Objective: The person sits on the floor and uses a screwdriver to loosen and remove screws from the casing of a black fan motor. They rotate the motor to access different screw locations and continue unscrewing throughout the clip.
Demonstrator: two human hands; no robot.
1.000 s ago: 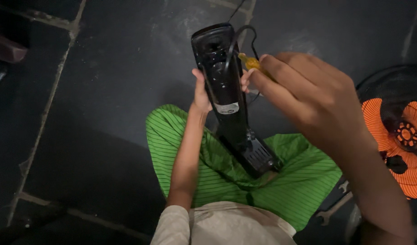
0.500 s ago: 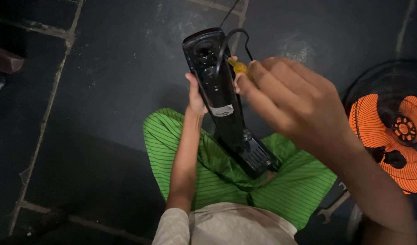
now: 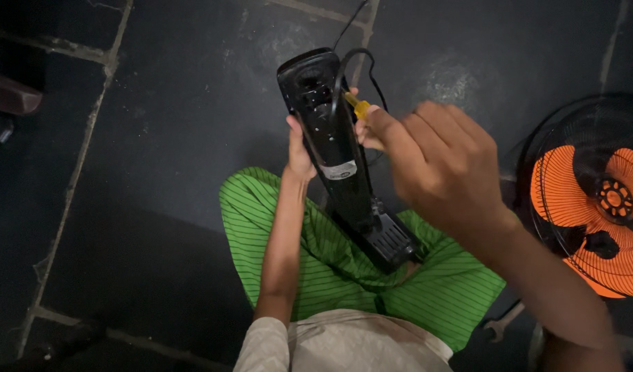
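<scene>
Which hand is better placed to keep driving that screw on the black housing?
Right. The right hand already holds the yellow screwdriver against the black housing; the left hand grips the housing from behind.

A dark tiled floor is seen, with an orange-bladed fan lying right of the right hand.

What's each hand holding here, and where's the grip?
Left hand grips the long black device body around its upper half, from behind. Right hand pinches a yellow-handled screwdriver by the handle, its tip at the device's top end.
</scene>
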